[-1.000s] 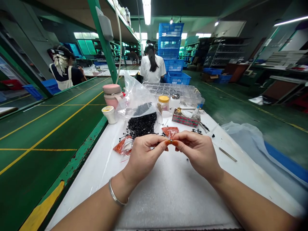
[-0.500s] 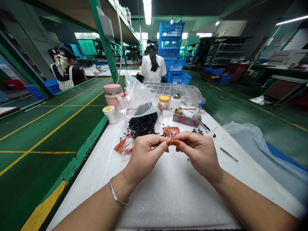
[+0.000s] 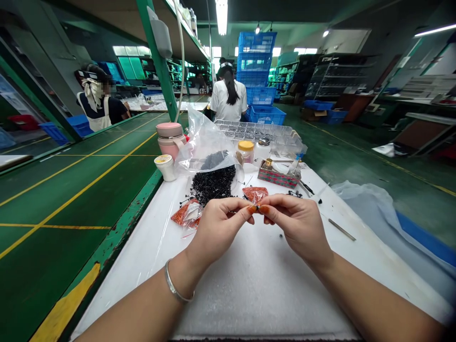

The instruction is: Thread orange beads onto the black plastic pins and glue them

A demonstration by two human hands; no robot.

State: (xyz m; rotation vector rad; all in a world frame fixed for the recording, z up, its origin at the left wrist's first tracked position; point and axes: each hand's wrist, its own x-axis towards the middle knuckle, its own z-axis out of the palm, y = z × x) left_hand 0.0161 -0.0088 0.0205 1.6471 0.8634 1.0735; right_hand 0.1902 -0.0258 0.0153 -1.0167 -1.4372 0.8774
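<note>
Over the white tabletop (image 3: 263, 289), my left hand (image 3: 223, 225) and my right hand (image 3: 301, 223) meet fingertip to fingertip. Both are closed in a pinch on a tiny dark piece (image 3: 257, 208) between the thumbs, too small to name. Just beyond the fingers lies a clear bag of orange-red bits (image 3: 254, 194). A second such bag (image 3: 185, 214) is left of my left hand. A heap of black small parts (image 3: 213, 184) spills from a clear plastic bag (image 3: 204, 137) behind it.
Pink mug (image 3: 170, 138) and white tub (image 3: 165, 167) stand at the left edge. Further back are a yellow-lidded jar (image 3: 245, 151), a patterned box (image 3: 278, 175) and a compartment tray (image 3: 285, 135). A metal strip (image 3: 342, 229) lies right. Two people sit beyond.
The whole view has shifted slightly. Both hands keep their pinch close together, and a little more of the dark piece shows between the fingertips.
</note>
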